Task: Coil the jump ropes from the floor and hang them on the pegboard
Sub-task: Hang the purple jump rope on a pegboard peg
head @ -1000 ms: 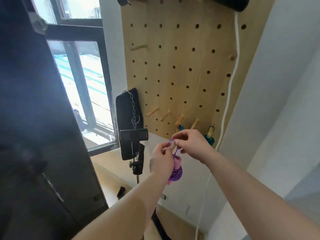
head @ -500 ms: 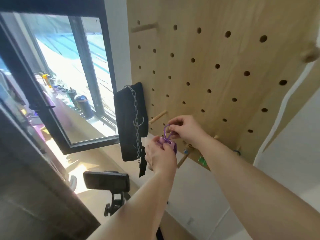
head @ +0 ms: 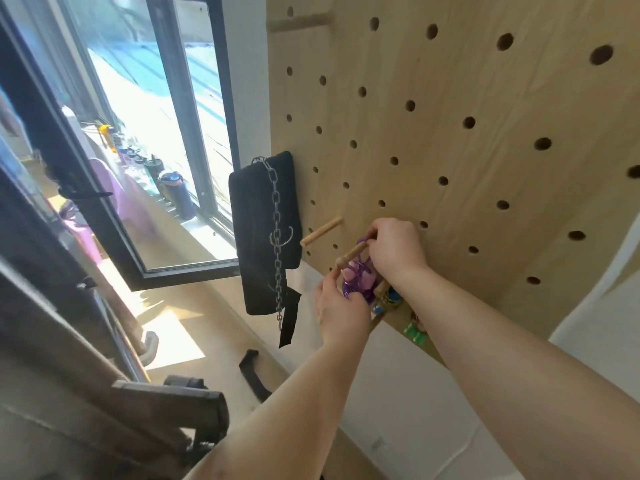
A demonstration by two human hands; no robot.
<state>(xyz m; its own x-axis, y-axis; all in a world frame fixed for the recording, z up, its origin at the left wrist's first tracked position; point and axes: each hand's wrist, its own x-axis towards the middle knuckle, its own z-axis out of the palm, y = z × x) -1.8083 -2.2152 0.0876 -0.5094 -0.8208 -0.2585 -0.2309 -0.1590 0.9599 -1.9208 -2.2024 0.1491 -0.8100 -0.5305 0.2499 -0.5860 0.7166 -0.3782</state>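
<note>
A coiled purple jump rope with pink handles hangs at a wooden peg low on the pegboard. My right hand pinches the rope's top loop, which lies over the peg. My left hand grips the coil from below, fingers curled round its lower part. To the right, a blue coiled rope and a green one hang on other pegs, partly hidden by my right forearm.
An empty peg sticks out just left of the rope. A black pad with a metal chain hangs at the board's left edge. The window is to the left. A phone on a stand sits low left. A black strap lies on the floor.
I have come closer to the board. My right hand has carried the rope's loop over the wooden peg, and my left hand has followed with the coil.
</note>
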